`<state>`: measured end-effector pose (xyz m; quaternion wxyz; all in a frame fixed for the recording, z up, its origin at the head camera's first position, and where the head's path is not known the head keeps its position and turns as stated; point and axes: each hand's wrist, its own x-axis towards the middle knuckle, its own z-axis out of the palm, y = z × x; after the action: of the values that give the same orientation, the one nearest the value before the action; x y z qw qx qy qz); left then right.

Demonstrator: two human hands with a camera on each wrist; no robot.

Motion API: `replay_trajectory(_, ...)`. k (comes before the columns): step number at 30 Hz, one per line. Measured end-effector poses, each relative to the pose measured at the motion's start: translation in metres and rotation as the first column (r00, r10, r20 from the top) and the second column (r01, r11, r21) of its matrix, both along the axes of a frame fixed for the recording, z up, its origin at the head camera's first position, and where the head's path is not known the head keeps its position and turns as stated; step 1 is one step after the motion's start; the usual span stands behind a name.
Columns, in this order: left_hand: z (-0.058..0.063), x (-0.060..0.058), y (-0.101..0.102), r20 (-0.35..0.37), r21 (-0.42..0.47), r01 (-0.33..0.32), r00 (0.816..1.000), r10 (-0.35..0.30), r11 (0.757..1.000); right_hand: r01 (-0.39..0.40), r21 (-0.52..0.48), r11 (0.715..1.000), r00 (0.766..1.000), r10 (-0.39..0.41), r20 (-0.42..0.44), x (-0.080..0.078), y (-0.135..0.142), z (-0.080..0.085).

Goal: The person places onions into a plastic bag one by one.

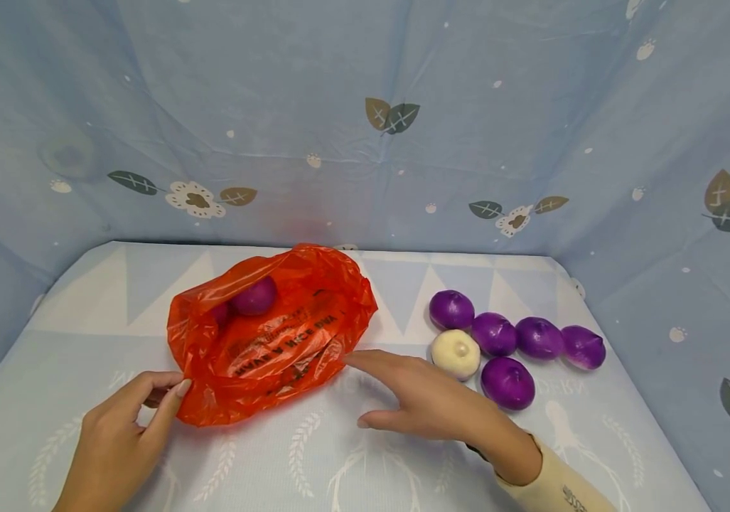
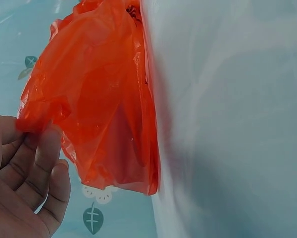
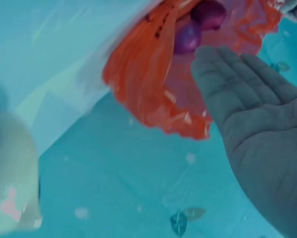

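Observation:
An orange-red plastic bag with dark print lies with its mouth spread wide. My left hand pinches its near left rim between thumb and fingers; the left wrist view shows this grip on the film. Two purple onions are inside at the bag's left end, one partly hidden by the film. My right hand holds nothing, its fingers stretched toward the bag's right rim and thumb apart. In the right wrist view its palm faces the camera beside the bag mouth, where the purple onions show.
Several purple onions sit in a cluster on the right of the table. Among them is a cream-white, round, onion-like piece with a small nub. A blue patterned curtain hangs behind the table and along its sides.

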<state>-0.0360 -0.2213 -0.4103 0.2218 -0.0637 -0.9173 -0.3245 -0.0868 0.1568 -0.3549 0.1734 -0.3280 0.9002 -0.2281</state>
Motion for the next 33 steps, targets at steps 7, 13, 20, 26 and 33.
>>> replay_trajectory(7,-0.001,0.000,0.001,0.009,-0.005,0.010,1.000,-0.010,1.000,0.116,-0.020,0.993,0.992,-0.117,-0.042,0.012,0.028,0.006)
replay_trajectory(13,0.001,0.000,0.002,0.027,-0.010,0.005,1.000,-0.005,1.000,0.262,-0.069,0.963,0.948,-0.270,-0.171,0.020,0.057,0.001)
replay_trajectory(20,0.003,0.001,0.003,0.042,-0.018,-0.002,0.999,0.003,1.000,0.388,-0.091,0.917,0.888,-0.398,-0.232,0.026,0.085,-0.008)
replay_trajectory(26,0.001,0.001,0.002,0.026,-0.006,0.003,1.000,-0.003,1.000,0.473,-0.055,0.879,0.851,-0.473,-0.227,0.035,0.111,-0.014)
replay_trajectory(33,0.002,0.000,0.000,-0.001,0.014,0.023,1.000,-0.023,1.000,0.572,-0.011,0.820,0.809,-0.566,-0.162,0.042,0.134,-0.019)
